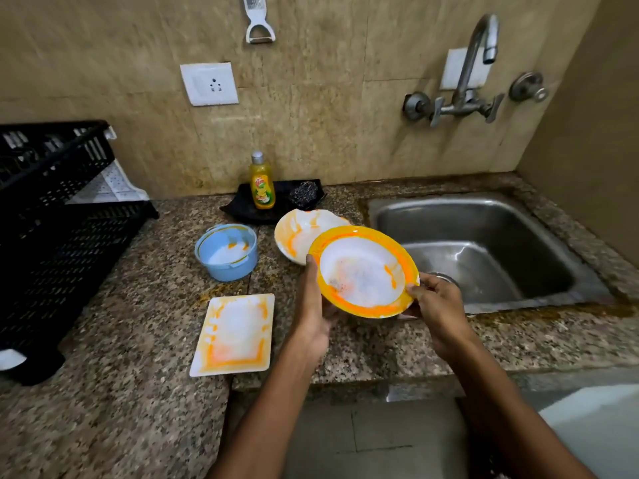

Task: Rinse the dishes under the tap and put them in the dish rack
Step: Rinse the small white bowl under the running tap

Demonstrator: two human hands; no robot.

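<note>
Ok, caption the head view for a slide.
Both hands, left and right, hold a stained plate beside the sink.

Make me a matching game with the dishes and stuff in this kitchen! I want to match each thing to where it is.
Things:
1. round orange-rimmed plate
2. blue bowl
3. rectangular plate
4. yellow soap bottle

Places:
A. flat on the counter, nearest the person
B. standing on the black tray by the wall
C. held in both hands beside the sink
D. on the counter, near the black dish rack

Pairs: 1-C, 2-D, 3-A, 4-B
</note>
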